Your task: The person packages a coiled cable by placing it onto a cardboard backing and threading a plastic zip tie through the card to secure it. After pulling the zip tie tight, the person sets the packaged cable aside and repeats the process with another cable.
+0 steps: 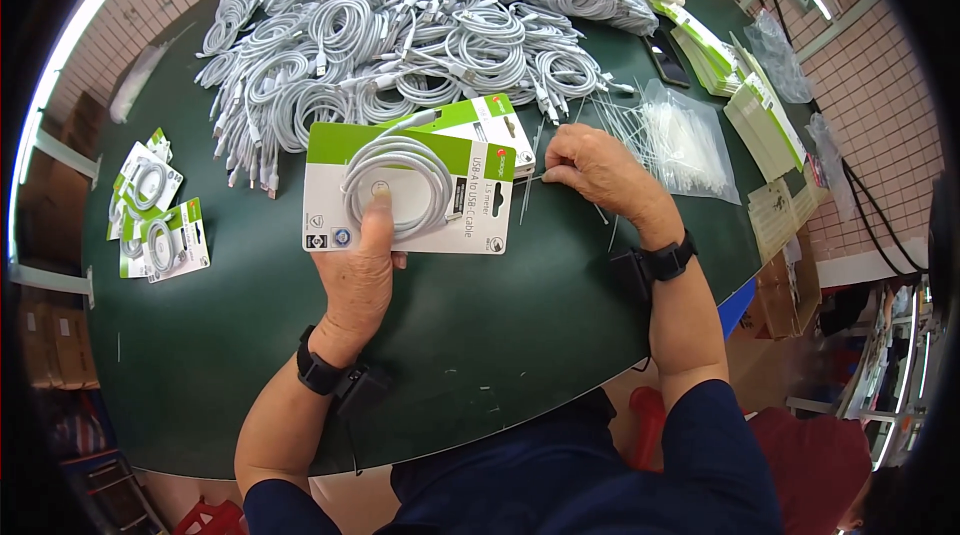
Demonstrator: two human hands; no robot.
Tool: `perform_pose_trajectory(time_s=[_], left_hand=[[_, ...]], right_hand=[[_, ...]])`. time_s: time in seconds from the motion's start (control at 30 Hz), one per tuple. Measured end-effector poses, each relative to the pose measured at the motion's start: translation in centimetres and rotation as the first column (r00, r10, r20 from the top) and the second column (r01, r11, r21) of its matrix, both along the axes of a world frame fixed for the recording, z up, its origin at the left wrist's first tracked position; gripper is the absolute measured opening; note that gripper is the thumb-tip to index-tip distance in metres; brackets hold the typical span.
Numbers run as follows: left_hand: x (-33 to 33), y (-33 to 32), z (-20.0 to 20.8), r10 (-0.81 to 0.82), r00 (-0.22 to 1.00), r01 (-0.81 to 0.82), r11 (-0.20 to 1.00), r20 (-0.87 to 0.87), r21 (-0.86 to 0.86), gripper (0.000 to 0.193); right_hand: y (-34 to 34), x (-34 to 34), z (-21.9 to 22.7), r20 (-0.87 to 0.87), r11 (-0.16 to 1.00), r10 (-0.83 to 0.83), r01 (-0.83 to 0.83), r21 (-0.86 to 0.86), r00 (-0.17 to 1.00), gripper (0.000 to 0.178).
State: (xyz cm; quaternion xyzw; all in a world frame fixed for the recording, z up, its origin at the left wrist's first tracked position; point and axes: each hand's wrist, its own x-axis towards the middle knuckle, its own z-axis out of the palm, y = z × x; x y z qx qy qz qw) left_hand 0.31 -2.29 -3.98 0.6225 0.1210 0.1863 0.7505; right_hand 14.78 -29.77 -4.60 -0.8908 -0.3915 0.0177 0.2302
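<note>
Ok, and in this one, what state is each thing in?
Held card: in hand, printed side up
Its cable: coiled
Card behind: partly covered
Left hand: closed on card, thumb over cable
Right hand: fingers curled, grip unclear
Tie bag: open, white ties spilling out
Cable pile: coils heaped
Carded cables at left: coiled
Phone: lying flat
Cards at right: stacked

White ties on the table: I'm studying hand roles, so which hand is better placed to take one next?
Probably the right hand: it is beside the white ties, while the left hand holds the carded cable.
</note>
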Motion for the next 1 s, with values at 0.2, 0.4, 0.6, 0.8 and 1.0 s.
perform_pose_trajectory(time_s=[0.2, 0.4, 0.6, 0.8, 1.0], left_hand=[[0.0, -0.2, 0.0, -0.004, 1.0, 0.005, 1.0, 0.028, -0.012, 0.033], [-0.1, -0.2, 0.1, 0.0, 0.999, 0.001, 1.0, 0.037, -0.023, 0.033], [-0.2, -0.2, 0.4, 0.008, 1.0, -0.008, 1.0, 0.024, -0.004, 0.034], [-0.2, -0.3, 0.5, 0.018, 0.999, -0.018, 1.0, 0.03, -0.014, 0.034], [-0.6, -0.4, 0.7, 0.004, 0.998, -0.006, 0.999, 0.06, 0.035, 0.032]], right_hand=[[-0.1, -0.3, 1.2, 0.033, 0.997, -0.079, 0.079, 0.009, 0.996, 0.012], [-0.2, -0.7, 1.8, -0.047, 0.961, -0.174, 0.18, 0.211, 0.984, 0.012], [0.1, -1.7, 3.9, -0.138, 0.909, -0.248, 0.28, 0.308, 0.959, 0.013], [0.8, -2.2, 4.7, 0.014, 0.843, -0.265, 0.225, 0.489, 0.964, 0.01], [0.9, -2.0, 4.3, 0.103, 0.749, -0.258, 0.132, 0.649, 0.96, 0.008]])
